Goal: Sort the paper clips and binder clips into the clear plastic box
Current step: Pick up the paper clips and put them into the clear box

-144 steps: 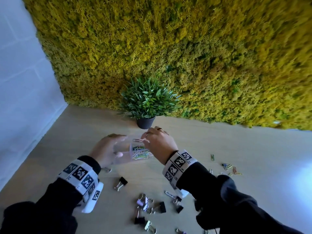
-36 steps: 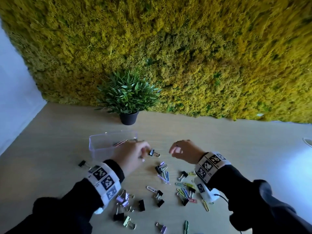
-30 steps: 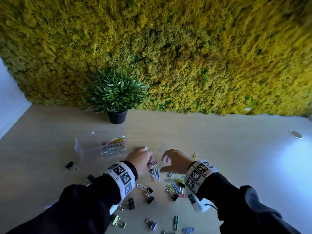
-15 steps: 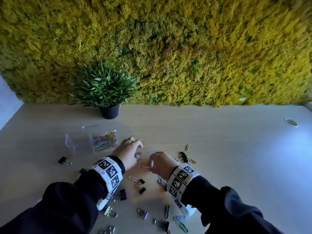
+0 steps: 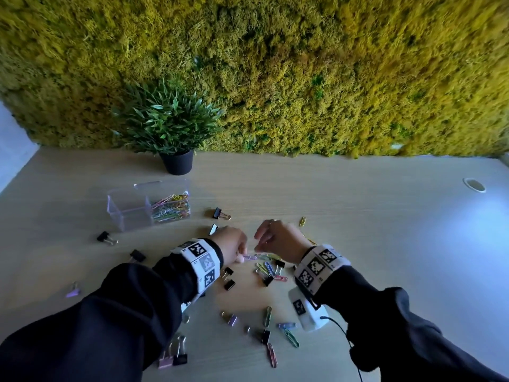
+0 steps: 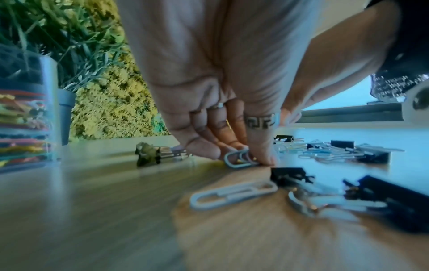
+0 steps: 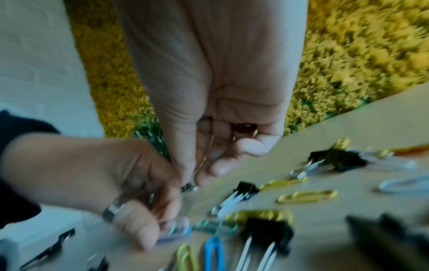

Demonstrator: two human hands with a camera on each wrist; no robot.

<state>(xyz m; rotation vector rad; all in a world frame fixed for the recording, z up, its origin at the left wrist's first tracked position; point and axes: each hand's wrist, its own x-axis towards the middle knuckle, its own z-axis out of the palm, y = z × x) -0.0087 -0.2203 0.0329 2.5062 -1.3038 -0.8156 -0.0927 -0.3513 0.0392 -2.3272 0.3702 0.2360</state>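
The clear plastic box [image 5: 129,213] stands at the left of the table, with several coloured paper clips [image 5: 172,208] in its right compartment; the left compartment looks bare. My left hand [image 5: 242,256] is down on the table and pinches a pale paper clip [image 6: 239,160] between thumb and fingertips. My right hand [image 5: 257,244] hovers just beside it, fingers curled, pinching a thin gold-orange paper clip [image 7: 205,157]. A heap of coloured paper clips and black binder clips [image 5: 268,268] lies right below both hands.
Loose binder clips lie around: one [image 5: 221,213] right of the box, two [image 5: 106,238] at the left, more near my sleeves [image 5: 173,359]. A potted plant [image 5: 176,161] stands behind the box against the moss wall. A round cable hole [image 5: 474,185] sits far right.
Both hands left the box and came down over the heap of clips. The left hand has closed on a pale clip; the right has lifted slightly with a thin clip.
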